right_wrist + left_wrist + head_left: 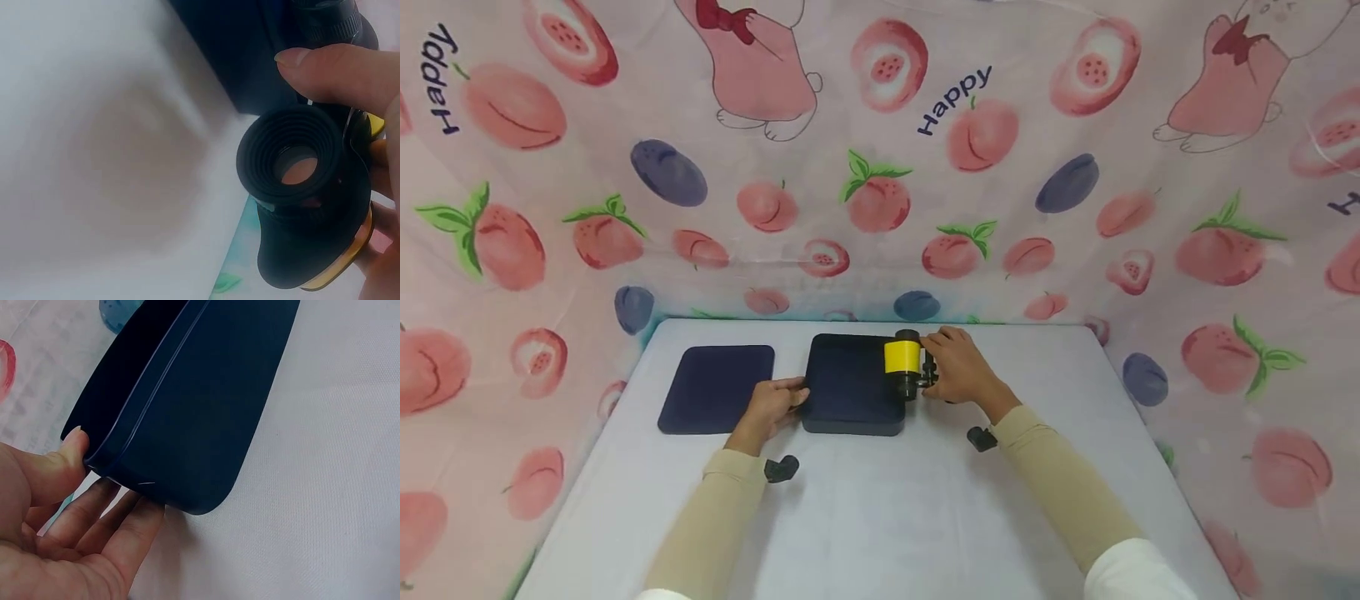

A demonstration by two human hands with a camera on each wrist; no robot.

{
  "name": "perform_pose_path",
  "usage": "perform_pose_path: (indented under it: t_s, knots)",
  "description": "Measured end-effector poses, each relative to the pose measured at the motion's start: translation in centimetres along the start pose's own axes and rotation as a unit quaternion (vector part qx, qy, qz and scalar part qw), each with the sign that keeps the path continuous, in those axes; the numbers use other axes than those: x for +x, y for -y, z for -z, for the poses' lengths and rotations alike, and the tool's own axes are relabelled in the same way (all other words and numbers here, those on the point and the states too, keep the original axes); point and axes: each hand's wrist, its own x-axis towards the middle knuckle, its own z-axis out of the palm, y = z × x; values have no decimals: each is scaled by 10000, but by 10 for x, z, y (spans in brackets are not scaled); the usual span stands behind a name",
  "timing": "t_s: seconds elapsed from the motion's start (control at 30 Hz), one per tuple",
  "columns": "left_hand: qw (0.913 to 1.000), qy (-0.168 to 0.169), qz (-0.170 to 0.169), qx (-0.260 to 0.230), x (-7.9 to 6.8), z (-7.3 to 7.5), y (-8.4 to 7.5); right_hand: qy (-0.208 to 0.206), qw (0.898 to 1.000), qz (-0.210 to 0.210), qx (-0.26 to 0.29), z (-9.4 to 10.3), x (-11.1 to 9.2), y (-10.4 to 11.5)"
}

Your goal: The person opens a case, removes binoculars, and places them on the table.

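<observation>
My right hand (958,367) grips a pair of black and yellow binoculars (902,357) over the right side of a dark blue box (850,427). In the right wrist view, the thumb lies across the middle of the binoculars (287,156), and one eyepiece faces the camera. With the thumb at the rim and the fingers against the outer wall, my left hand (769,410) pinches the near left side of the box (194,419). The box stands open at the top; part of its right side is hidden behind the binoculars.
A flat dark blue square lid (715,387) lies on the white table (880,525), left of the box. A fruit-patterned cloth (820,208) hangs behind and beside the table. Small black wrist cameras (782,469) stick out near both wrists.
</observation>
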Motion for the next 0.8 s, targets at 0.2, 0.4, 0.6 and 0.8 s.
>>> perform_pose_path:
  t_s: [0.2,0.4,0.6,0.8]
  knots:
    - [9998,-184,53,2,-16,4,26,289,9995,125,75,-13,-14,3]
    - [9996,-249,-9,92,-27,7,43,348,9992,-38,175,-24,-29,4]
    - [9997,-194,-121,61,-24,2,31,275,9992,-252,134,-17,-31,-12]
    - [9993,-134,-307,174,-12,-2,3,6,9998,-195,72,-2,-24,-34]
